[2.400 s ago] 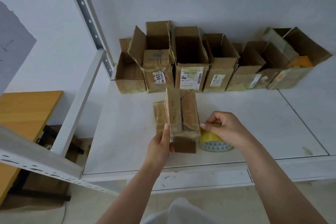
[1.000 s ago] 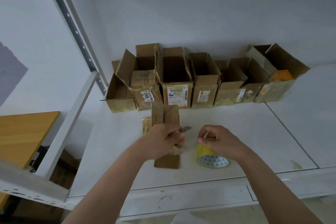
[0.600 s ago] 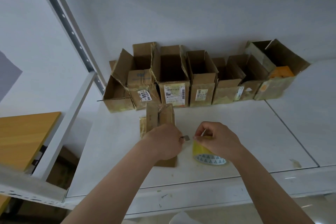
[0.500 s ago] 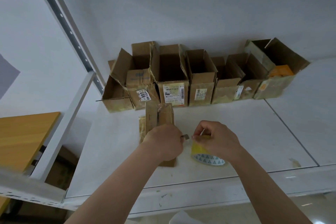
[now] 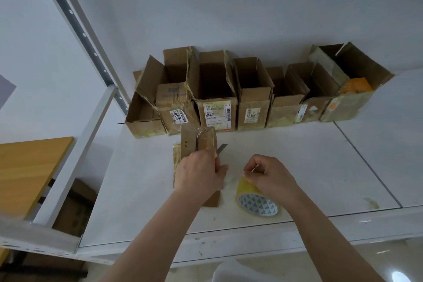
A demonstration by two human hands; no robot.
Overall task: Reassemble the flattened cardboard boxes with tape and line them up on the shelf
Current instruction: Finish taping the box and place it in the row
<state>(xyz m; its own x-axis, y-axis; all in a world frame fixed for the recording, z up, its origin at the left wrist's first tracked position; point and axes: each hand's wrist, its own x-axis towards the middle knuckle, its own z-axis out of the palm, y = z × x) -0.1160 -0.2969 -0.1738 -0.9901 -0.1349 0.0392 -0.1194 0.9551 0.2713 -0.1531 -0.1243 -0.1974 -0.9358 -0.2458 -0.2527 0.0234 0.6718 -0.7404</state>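
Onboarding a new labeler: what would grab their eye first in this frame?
First the two hands at the front of the white shelf: the left hand grips a knife against the brown box being taped, and the right hand pinches the tape end above the yellow tape roll. Behind them, the row of open cardboard boxes stands along the back wall.

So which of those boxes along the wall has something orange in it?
The rightmost box in the row, angled against the wall. An orange item shows inside; the others look empty.
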